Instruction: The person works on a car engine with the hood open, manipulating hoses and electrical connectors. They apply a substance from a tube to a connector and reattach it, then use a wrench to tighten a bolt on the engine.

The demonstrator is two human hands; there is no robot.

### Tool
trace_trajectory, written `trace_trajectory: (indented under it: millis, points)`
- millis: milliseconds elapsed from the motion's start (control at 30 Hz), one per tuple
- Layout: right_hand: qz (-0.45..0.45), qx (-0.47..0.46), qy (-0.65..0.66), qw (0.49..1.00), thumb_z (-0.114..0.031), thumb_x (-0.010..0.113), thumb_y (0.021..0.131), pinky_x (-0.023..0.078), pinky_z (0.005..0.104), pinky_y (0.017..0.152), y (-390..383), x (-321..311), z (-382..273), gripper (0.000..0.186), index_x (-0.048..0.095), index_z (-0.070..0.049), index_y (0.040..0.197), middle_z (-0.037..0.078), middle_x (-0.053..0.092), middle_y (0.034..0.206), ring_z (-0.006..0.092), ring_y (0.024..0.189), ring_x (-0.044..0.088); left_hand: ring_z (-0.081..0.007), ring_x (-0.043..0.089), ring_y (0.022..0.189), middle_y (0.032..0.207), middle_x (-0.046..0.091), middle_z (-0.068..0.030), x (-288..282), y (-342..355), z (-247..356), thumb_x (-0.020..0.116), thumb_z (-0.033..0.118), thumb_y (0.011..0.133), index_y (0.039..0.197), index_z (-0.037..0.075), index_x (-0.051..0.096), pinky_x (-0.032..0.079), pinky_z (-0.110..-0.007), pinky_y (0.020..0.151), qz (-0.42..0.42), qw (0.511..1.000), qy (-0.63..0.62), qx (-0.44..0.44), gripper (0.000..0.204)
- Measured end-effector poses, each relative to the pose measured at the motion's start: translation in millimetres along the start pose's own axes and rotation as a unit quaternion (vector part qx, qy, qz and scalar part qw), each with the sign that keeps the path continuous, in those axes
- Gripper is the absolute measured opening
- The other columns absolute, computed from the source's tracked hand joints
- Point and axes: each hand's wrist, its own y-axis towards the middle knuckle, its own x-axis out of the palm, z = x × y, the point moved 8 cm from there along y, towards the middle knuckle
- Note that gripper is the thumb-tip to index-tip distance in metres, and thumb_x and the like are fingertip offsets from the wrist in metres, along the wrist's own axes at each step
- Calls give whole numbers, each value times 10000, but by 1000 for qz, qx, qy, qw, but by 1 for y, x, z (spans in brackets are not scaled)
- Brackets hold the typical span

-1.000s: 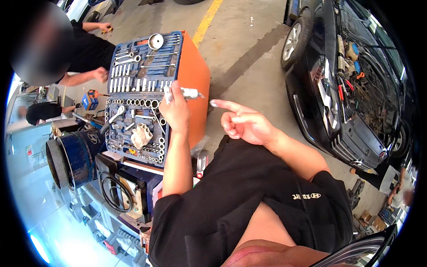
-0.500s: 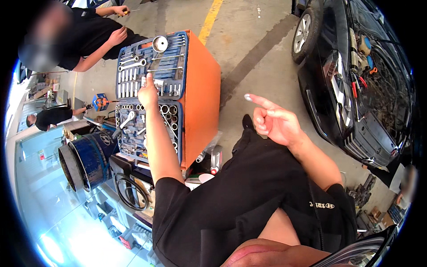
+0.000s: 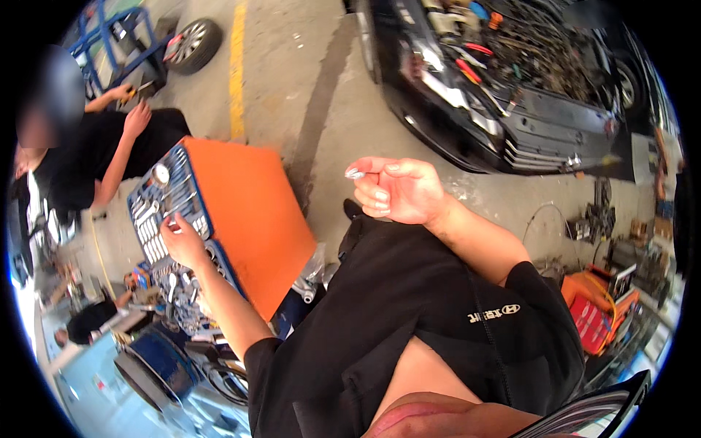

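My left hand [image 3: 186,244] reaches over the blue tool case [image 3: 226,263], beside a row of silver sockets [image 3: 152,241]. Its fingers bend inward around a small shiny piece at the tips, too small to name. Out in front of my body, my right hand [image 3: 409,193] is raised with the palm toward me and fingers curled. Something small and silvery gleams at its fingertips; I cannot make out what it is. Combination wrenches [image 3: 148,212] and a round silver cup-shaped part [image 3: 160,174] lie in the case's far half.
The case rests on an orange cabinet [image 3: 252,212]. A co-worker [image 3: 120,153] stands beyond it, holding a tool. A black car [image 3: 467,131] with its engine bay exposed is at far right. A loose wheel [image 3: 195,46], blue drum [image 3: 164,358] and red case [image 3: 590,321] stand around.
My view has swung right, so the cabinet sits lower left and more of the car shows. My right hand's extended finger has curled in. My left hand remains over the tool case.
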Motion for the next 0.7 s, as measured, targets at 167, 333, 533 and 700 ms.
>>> trace_trajectory:
  millis: [167,333,533,700]
  points:
    - [-6,-93,2,996,-257,501,1049,409,299,682,-115,-6,-68,481,591,8,1440,26,567,809,144,753,511,-302,739,970,1058,766,-169,105,-146,152,691,327,1025,1167,23,716,571,-428,881,-133,965,-200,106,337]
    - [267,-184,-66,943,-196,578,1033,420,296,688,-277,-74,-122,432,583,-85,1450,25,612,862,142,783,547,-299,743,992,1062,777,-156,182,-374,315,718,315,994,1191,15,712,570,-419,905,-405,865,-237,176,359]
    - [423,-285,13,860,-211,591,1023,437,291,699,-458,-132,-168,350,625,-120,1359,13,619,871,133,783,543,-251,719,847,1052,767,-117,149,-533,486,733,265,970,1222,51,716,566,-390,827,-560,743,-201,307,331]
    - [431,-303,23,850,-221,585,1014,443,299,722,-519,-156,-239,370,629,-118,1367,14,616,877,138,806,541,-225,692,742,1016,760,-109,158,-581,595,735,215,973,1212,64,721,567,-375,742,-589,692,-243,340,283]
